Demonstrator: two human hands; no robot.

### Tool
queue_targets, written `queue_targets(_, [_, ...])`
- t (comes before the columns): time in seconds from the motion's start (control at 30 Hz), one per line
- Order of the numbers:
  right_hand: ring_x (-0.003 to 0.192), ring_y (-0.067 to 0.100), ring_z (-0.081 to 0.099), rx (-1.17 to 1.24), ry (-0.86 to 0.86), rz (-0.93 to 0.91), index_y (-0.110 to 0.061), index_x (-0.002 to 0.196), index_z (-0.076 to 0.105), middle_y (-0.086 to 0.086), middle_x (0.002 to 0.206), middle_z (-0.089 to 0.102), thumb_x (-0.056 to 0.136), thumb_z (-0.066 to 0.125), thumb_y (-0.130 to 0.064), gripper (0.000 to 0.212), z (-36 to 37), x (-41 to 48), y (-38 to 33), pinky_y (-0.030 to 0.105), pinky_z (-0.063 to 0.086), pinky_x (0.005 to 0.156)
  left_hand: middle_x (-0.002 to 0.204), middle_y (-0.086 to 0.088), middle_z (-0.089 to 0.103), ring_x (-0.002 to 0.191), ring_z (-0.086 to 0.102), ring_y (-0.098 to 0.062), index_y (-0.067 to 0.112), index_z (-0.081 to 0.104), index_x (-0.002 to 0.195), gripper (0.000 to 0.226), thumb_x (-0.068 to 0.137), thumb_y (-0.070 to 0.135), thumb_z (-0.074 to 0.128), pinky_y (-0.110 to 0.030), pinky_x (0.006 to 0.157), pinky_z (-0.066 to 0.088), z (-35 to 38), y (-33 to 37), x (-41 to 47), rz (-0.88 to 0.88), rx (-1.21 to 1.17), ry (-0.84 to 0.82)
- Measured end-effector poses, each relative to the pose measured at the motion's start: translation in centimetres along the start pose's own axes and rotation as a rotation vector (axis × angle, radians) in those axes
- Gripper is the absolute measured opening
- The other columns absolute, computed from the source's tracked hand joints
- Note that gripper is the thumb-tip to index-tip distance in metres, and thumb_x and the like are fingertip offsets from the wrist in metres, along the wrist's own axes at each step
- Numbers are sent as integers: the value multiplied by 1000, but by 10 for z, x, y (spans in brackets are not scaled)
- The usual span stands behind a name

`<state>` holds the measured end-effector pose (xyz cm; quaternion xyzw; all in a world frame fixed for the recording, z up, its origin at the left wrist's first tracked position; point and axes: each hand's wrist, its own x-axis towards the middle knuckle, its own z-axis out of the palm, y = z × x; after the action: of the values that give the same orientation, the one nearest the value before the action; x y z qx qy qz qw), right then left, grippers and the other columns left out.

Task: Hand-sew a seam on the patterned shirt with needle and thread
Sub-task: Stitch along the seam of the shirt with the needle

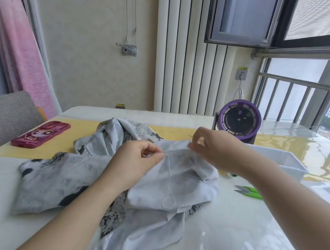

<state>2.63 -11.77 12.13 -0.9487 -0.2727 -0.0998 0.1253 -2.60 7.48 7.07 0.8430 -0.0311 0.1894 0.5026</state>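
Observation:
The grey-and-white patterned shirt [62, 182] lies crumpled on the table, with a folded edge raised between both hands. My left hand [133, 162] pinches that folded seam edge at its left end. My right hand [213, 148] pinches a thin needle [192, 137] at the right end of the edge, its tip poking out to the left of the fingers. A pale thread [169, 189] runs down from the seam and curls into a small loop on the fabric.
Green thread snips [249, 192] lie to the right of the shirt. A white plastic box [288, 163] and a purple fan [239, 119] stand behind my right hand. A pink phone case [41, 134] rests on the yellow mat [50, 151] at the left.

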Motion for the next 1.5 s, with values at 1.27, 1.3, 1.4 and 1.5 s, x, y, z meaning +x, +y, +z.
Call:
queue_targets(1.27, [79,25,50,-13,55,-44,-18,90,53,5,89,58,100,26,-27,31,31,-30,-48,30,33,62,80,-9,73,70,60,-11,28,65,70,19,83,16,70,-23,67,46,4,6,-4,-57,-89,59])
queue_targets(1.3, [82,25,53,-15,60,-44,-18,93,55,5,93,60,100,26,-27,31,31,-29,-47,30,33,63,80,-8,73,70,60,-11,28,66,70,18,83,16,70,-23,66,46,4,5,-3,-54,-85,62])
queue_targets(1.4, [86,26,55,-21,51,-32,-18,95,56,5,96,62,99,26,-27,31,32,-29,-46,30,33,63,78,-1,72,69,61,-8,29,65,71,17,84,18,70,-17,64,46,4,5,-3,-44,-70,69])
queue_targets(1.5, [87,26,55,-16,37,-8,-19,97,57,5,96,62,98,28,-27,30,31,-28,-45,31,35,63,77,2,72,70,61,-6,29,65,71,17,84,18,69,-13,64,45,5,5,-3,-28,-53,79])
